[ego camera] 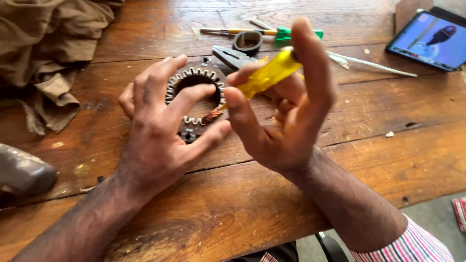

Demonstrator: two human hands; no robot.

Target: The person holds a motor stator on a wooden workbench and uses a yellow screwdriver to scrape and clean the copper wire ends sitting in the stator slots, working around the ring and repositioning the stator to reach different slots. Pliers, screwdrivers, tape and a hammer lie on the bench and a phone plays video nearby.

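Observation:
A round dark motor stator [199, 77] with white slot liners and a tuft of copper wire lies flat on the wooden table [272, 204]. My left hand [162, 128] rests over it with fingers spread, gripping its rim. My right hand [286, 109] holds a screwdriver with a clear yellow handle [267, 75]; its tip points down-left toward the stator's right inner edge, near the copper wire [212, 115].
Pliers [232, 57], a roll of dark tape [247, 42] and a green-handled screwdriver [286, 34] lie behind the stator. A tablet [429, 41] sits far right. Brown cloth [48, 48] is heaped at the far left, a grey rounded object [22, 172] at the left edge.

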